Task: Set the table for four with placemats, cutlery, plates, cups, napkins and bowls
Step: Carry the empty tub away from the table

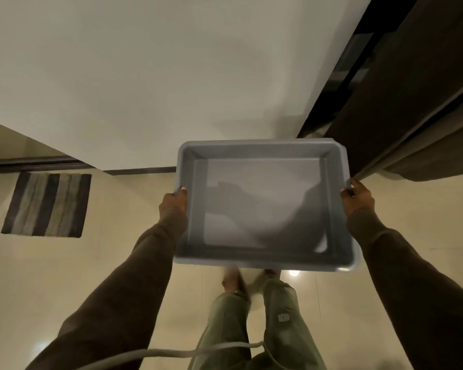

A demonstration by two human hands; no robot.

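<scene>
Both hands carry a grey tub [262, 259] level above the floor [96, 263]: the left hand [173, 204] grips its left rim, the right hand [356, 199] grips its right rim. The tub's far edge nears a white wall [145, 76], its right corner a dark door [417, 102]. A striped mat [47, 205] lies well left, with open floor between.

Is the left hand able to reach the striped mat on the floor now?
Probably not: the left hand grips the grey tray, held with the right hand, and the striped mat lies far below.
</scene>
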